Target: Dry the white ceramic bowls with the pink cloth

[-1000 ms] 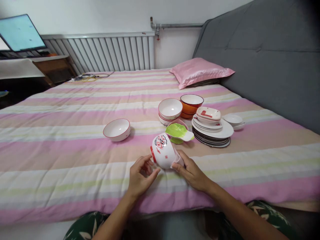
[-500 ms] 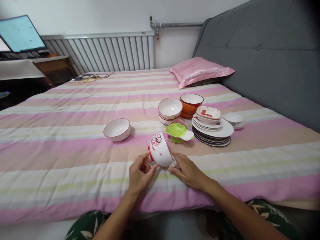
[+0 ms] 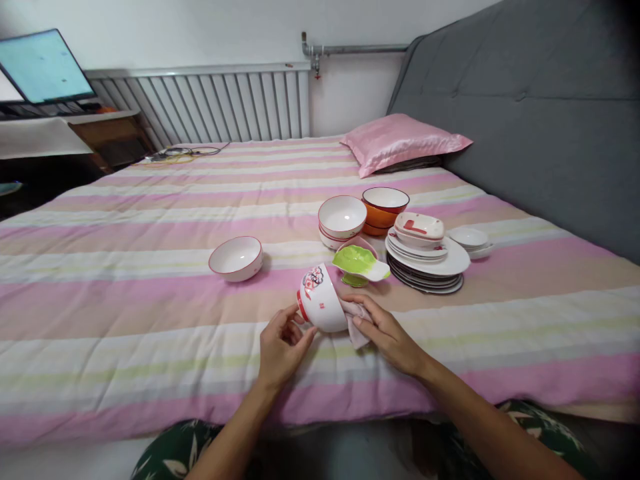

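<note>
A white bowl (image 3: 321, 301) with a red rim and red pictures on its side is held tilted just above the striped bedspread (image 3: 125, 287), mouth turned to the left. My left hand (image 3: 281, 347) grips its rim with curled fingers. My right hand (image 3: 383, 331) presses a small pinkish cloth (image 3: 356, 321) against the bowl's base and side, fingers closed on the cloth.
A lone white bowl (image 3: 236, 257) sits to the left. Behind stand stacked white bowls (image 3: 342, 220), an orange bowl (image 3: 384, 208), a green leaf-shaped dish (image 3: 361, 264), a stack of plates (image 3: 427, 264) and small saucers (image 3: 469, 240). A pink pillow (image 3: 403, 141) and grey headboard (image 3: 525, 107) lie beyond.
The bowl has come slightly lower and nearer to me. My right hand has slid the cloth round the bowl's base, so more cloth shows now. My left hand has closed on the rim.
</note>
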A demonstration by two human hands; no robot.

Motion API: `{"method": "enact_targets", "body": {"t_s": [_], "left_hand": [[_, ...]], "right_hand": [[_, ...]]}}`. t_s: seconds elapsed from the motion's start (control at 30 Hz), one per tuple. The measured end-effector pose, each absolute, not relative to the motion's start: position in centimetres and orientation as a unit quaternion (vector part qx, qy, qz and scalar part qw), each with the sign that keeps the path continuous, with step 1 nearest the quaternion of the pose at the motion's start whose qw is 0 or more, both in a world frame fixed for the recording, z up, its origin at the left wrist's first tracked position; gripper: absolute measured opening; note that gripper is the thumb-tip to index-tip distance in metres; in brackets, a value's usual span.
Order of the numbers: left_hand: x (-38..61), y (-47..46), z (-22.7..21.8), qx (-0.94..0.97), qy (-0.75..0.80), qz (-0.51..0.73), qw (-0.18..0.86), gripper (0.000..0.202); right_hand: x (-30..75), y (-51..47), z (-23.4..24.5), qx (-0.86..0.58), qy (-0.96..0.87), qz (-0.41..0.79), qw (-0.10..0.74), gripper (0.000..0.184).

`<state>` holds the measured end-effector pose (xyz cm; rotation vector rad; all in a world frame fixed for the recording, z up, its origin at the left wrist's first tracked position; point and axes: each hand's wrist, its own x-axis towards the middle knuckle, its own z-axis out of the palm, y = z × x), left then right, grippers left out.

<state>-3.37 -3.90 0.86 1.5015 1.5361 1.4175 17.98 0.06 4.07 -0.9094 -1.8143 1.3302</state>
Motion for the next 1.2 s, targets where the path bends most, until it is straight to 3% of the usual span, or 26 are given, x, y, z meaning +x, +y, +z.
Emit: {"method": "enact_targets", "body": {"t_s": [0.23,0.5,0.63,0.8,1.2], "left_hand": [[-3.4,-3.9,0.9,0.565,0.580,0.519,0.273,0.044],[-3.4,-3.9,0.9,0.564,0.583,0.518,0.272,0.044],[-3.4,-3.8,0.8,0.562,0.582,0.521,0.274,0.044],[-3.5,-4.0,0.7,0.566,0.578,0.521,0.272,0.045],[-3.3,-3.9,0.9,0.571,0.576,0.520,0.268,0.043]], "right_hand": [[17.8,-0.3,4.7,-0.312,-0.593,0.626,0.399,0.045],[18.2,-0.6,4.9,-0.230,-0.445,0.761,0.412,0.037],[17.7,-0.5,5.0,-0.244,-0.411,0.782,0.399,0.065],[17.2,-0.5,4.5,-0.261,-0.422,0.773,0.397,0.066],[16.7,0.0,3.2,-0.308,-0.588,0.631,0.401,0.038]]}}
